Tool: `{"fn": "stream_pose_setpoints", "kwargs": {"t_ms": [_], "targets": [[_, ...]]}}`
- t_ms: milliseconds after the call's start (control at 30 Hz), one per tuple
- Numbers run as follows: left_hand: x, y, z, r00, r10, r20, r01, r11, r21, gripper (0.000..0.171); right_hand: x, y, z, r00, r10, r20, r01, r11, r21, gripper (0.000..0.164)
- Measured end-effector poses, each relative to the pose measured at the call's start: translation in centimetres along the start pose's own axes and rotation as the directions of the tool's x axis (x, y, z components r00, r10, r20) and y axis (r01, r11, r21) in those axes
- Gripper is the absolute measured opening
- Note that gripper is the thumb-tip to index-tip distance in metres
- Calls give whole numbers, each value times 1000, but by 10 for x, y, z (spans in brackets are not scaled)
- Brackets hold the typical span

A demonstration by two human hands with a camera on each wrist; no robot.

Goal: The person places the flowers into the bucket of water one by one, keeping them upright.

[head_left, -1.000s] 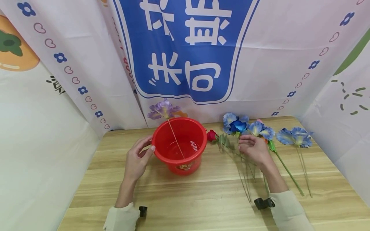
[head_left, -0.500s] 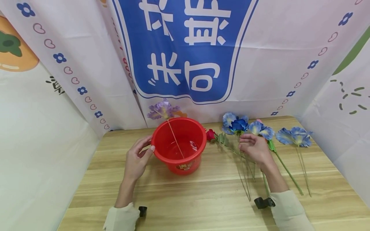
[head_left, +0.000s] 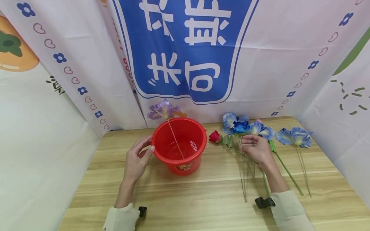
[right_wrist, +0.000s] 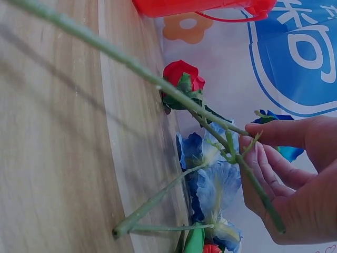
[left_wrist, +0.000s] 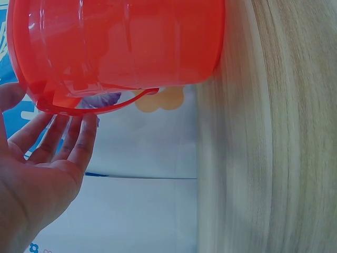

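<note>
My left hand (head_left: 137, 160) holds the rim of a red plastic bucket (head_left: 190, 170), thumb on the near side and fingers against the outside. In the left wrist view the fingertips meet the rim by the bucket's handle (left_wrist: 124, 104). A purple iris (head_left: 163, 109) leans in the bucket, its bloom above the back rim. With thumb and fingers my right hand (head_left: 257, 149) pinches the green stem (right_wrist: 131, 66) of a blue rose (head_left: 241, 126) just below the bloom. A red rose (head_left: 215, 137) lies left of it, its stem crossing close by in the right wrist view.
Light blue irises (head_left: 261, 130) lie behind and right of my right hand, and another blue iris (head_left: 296, 137) is farther right. A green stem (head_left: 289, 173) runs toward the front of the wooden table (head_left: 208, 208). A printed cloth (head_left: 260, 80) hangs behind.
The right hand has shifted slightly right with the blue rose, and the stem's lower end has swung left. The red rose has moved a little right, away from the bucket. The left hand stays put.
</note>
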State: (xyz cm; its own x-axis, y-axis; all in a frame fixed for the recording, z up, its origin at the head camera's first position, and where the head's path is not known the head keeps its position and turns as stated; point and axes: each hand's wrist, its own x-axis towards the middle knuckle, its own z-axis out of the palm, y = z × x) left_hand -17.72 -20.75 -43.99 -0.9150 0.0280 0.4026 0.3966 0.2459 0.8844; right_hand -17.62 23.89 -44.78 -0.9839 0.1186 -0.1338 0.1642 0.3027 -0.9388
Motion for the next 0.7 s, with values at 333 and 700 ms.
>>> {"fn": "stream_pose_setpoints", "kwargs": {"t_ms": [333,700], "targets": [[-1,0,-1,1000,-3,5,3,1000,14,42,-1,-2,1,1000,-5,-3,5,999,-35,50],[-1,1,-1,1000,-4,7,4,1000,10,42,0,3,0,999,-32,34,34,997,-66,46]]}}
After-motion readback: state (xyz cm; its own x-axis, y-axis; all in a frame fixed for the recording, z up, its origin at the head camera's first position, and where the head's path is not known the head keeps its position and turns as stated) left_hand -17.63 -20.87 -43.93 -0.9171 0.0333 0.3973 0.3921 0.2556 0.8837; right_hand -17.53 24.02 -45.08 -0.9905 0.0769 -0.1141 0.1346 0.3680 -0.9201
